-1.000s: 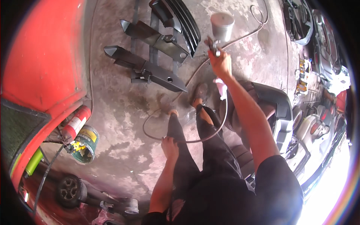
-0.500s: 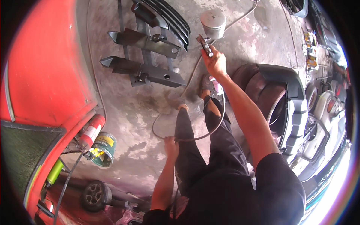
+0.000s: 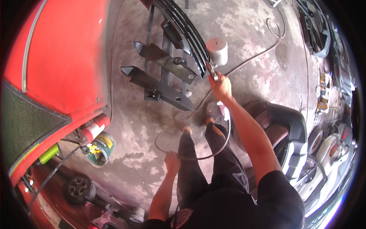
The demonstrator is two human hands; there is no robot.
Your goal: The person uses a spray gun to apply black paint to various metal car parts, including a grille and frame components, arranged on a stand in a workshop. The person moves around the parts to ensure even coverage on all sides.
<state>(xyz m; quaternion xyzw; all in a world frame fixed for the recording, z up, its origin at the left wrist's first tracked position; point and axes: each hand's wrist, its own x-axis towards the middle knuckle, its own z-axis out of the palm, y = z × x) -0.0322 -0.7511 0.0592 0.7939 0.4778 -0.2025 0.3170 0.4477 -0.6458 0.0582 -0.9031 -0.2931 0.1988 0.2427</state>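
A person's right hand (image 3: 221, 88) wraps the grip of a spray gun (image 3: 214, 73), its pale cup (image 3: 217, 52) riding beyond the knuckles, just beside the near tip of a black grille (image 3: 187, 28). The left hand (image 3: 172, 162), low beside the left leg, curls around the hose (image 3: 230, 129), which sweeps in a slack loop across the legs to the gun. The work appears to be at the spraying stage, the gun brought up to the grille; whether the trigger is drawn or any mist is leaving the nozzle cannot be told. A next pass would call for a steady wrist, an even gap from the slats and the hose kept off the parts. The right arm reaches forward, nearly straight, back of the hand uppermost; the left hangs lower, with a slight bend. Left of the gun, dark brackets (image 3: 171, 65) lie across the rails (image 3: 165, 78) of a rack on the stained floor (image 3: 133, 156). Farther out are red bodywork (image 3: 68, 49), a red cylinder (image 3: 95, 128) and a bucket (image 3: 108, 154) on the left, and a bumper (image 3: 297, 141) on the right.
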